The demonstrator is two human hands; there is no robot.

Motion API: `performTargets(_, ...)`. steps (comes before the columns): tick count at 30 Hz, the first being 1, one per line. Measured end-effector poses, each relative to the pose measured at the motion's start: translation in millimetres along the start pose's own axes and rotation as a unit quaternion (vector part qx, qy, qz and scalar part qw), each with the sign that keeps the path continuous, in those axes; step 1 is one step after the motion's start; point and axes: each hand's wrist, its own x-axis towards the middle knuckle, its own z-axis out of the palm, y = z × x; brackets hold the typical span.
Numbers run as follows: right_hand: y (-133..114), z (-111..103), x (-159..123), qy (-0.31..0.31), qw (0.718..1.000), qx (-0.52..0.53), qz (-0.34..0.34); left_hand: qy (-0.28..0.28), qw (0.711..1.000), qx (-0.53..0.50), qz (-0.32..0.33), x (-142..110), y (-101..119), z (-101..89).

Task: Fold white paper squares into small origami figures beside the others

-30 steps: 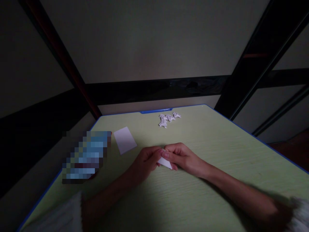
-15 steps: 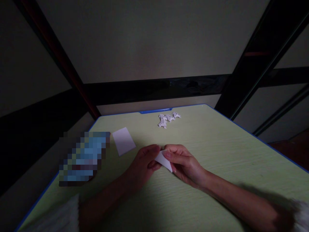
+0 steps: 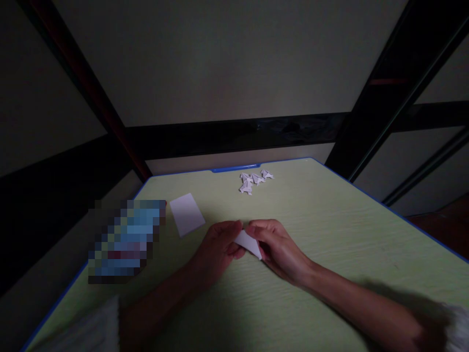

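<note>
A small folded piece of white paper (image 3: 249,243) is pinched between my two hands over the near middle of the table. My left hand (image 3: 220,240) grips its left end, thumb on top and fingers curled beneath. On the right end, my right hand (image 3: 279,243) presses with its thumb near the upper edge. The fingers behind the paper are partly hidden. Beyond my left hand a stack of white paper sheets (image 3: 187,215) lies flat. Farther back sit several small folded paper figures (image 3: 246,187), grouped close together.
The pale wood-grain table (image 3: 330,210) has a blue rim and a blue handle-like strip (image 3: 236,168) at its far edge. On the left lies a blurred-out bluish object (image 3: 135,239). A panelled wall (image 3: 234,63) rises right behind the table.
My right thumb has shifted up and toward the paper's upper edge. The paper now shows as a narrower strip. Both hands stay in nearly the same place.
</note>
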Motion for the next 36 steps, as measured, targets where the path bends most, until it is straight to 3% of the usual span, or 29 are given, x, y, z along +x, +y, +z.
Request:
performTargets(6,-6.2,3.0,3.3,-0.026,0.995,0.1,0.001,0.022,0.999,0.005,0.032,5.0,-2.2,-2.8)
performTargets(13,-6.2,1.6,3.0,-0.028,0.995,0.096,0.017,0.07,0.996,-0.003,0.053,6.7,-0.5,-4.2)
performTargets(17,-5.0,-0.2,3.4,-0.028,0.992,0.12,0.022,0.067,0.994,0.019,0.083,6.9,-0.1,-4.6)
performTargets(25,-5.7,1.0,3.0,-0.042,0.993,0.104,0.04,0.091,0.994,0.006,0.063,2.7,9.2,-2.1)
performTargets(31,-4.8,2.1,4.2,-0.015,0.995,0.09,0.026,0.044,0.998,-0.032,-0.006,4.8,11.3,-5.5)
performTargets(36,-3.8,-1.5,4.8,-0.016,0.998,0.06,0.019,-0.052,0.997,0.056,-0.004,4.0,5.2,-6.8)
